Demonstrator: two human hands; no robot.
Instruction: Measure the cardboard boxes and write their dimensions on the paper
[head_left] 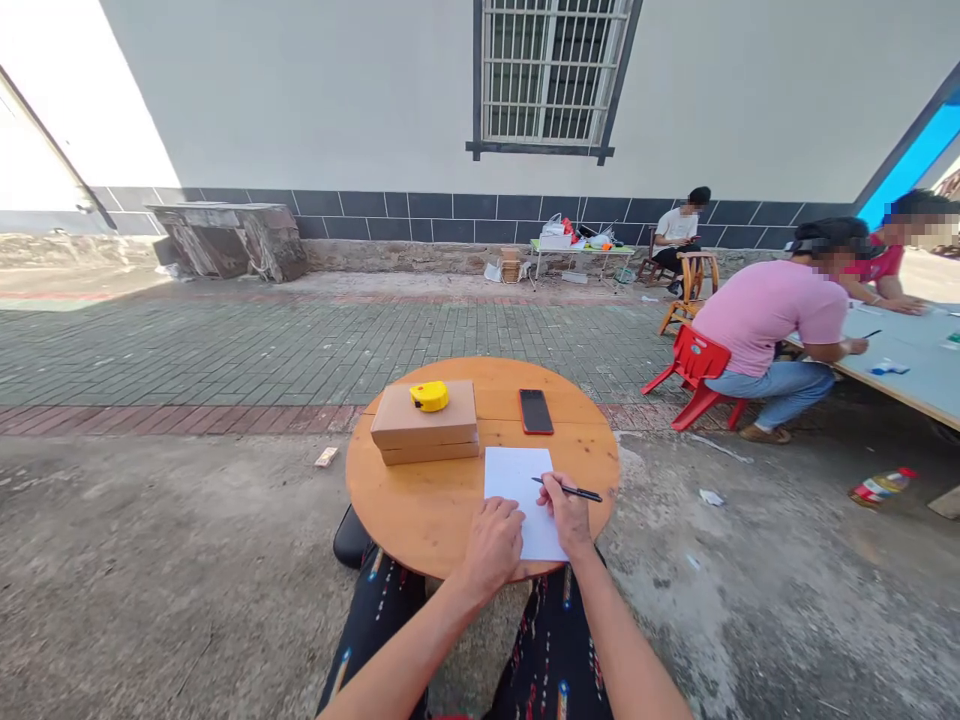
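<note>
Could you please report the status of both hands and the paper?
Right hand holding pen over paper. Left hand resting on paper. Phone beyond paper's far edge, not touching it.

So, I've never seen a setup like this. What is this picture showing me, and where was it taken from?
There's no robot here. A camera worn on someone's head looks forward and down, so the left hand and right hand are the wearer's own. The right one holds a black pen above white paper; the left rests at the sheet's edge. Also on the round table are a phone and brown cardboard packaging, with a yellow tape measure on top.
</note>
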